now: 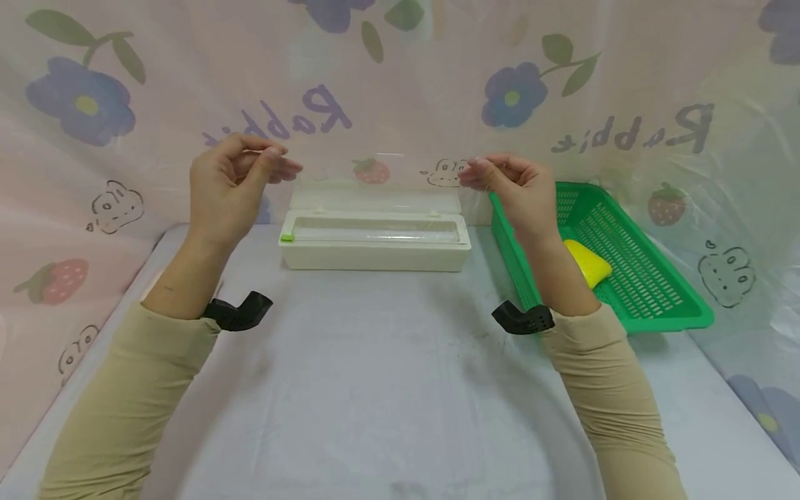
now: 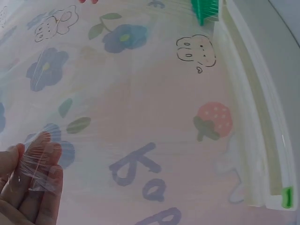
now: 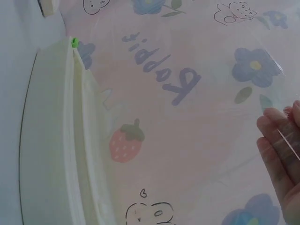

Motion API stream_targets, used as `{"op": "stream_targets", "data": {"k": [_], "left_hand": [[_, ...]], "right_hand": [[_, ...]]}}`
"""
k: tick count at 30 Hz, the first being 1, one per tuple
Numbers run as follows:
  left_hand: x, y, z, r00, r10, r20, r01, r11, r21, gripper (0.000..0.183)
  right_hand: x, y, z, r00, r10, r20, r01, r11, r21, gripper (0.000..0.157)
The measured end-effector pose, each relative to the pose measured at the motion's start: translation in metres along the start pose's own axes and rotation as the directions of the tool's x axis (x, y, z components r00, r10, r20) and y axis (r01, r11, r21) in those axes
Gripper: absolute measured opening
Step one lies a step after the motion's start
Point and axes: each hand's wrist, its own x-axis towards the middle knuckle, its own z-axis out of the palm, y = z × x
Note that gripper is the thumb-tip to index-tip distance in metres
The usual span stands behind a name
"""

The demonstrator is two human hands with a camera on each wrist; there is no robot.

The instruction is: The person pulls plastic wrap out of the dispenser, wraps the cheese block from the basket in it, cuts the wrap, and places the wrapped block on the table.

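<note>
While the left grip (image 1: 228, 187) and right grip (image 1: 521, 191) pinch cling film (image 2: 43, 178) between them, near the dispenser (image 1: 375, 255) by the counter's (image 1: 375, 361) far edge, it should handle featherlight, limp, clingy and easily torn; best held by opposite corners, gently taut.

The word "Rabbit" (image 1: 275, 119) stands in greyish purple on the patterned sheet (image 1: 415, 76) at the back, its letters running from right to left, the last partly hidden. A second "Rabbit" (image 1: 632, 134) stands farther right, likewise reversed. The right wrist view shows the word slanting; the left wrist view cuts it off.
</note>
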Motion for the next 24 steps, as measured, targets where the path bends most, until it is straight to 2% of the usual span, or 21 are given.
{"op": "stream_targets", "data": {"k": [6, 10, 16, 19, 24], "left_hand": [[0.001, 0.009, -0.002, 1.000, 0.026, -0.014, -0.027, 0.994, -0.108, 0.009], [0.000, 0.015, -0.002, 0.998, 0.062, -0.034, -0.065, 0.991, -0.119, 0.007], [-0.002, 0.022, 0.000, 0.986, 0.149, -0.070, -0.157, 0.978, -0.137, 0.008], [-0.003, 0.026, 0.000, 0.985, 0.153, -0.084, -0.167, 0.965, -0.203, 0.008], [-0.005, 0.036, -0.002, 0.980, 0.161, -0.119, -0.186, 0.953, -0.238, 0.006]], "right_hand": [[0.000, -0.011, 0.002, 1.000, -0.012, -0.020, 0.012, 1.000, -0.002, 0.010], [0.000, -0.019, 0.002, 1.000, -0.007, -0.027, 0.008, 0.999, 0.046, 0.011], [-0.002, -0.030, 0.004, 0.998, 0.010, -0.054, -0.004, 0.994, 0.113, 0.012], [-0.004, -0.035, 0.006, 0.997, 0.000, -0.079, 0.008, 0.994, 0.104, 0.012], [-0.008, -0.043, 0.010, 0.992, -0.050, -0.112, 0.061, 0.994, 0.095, 0.012]]}}
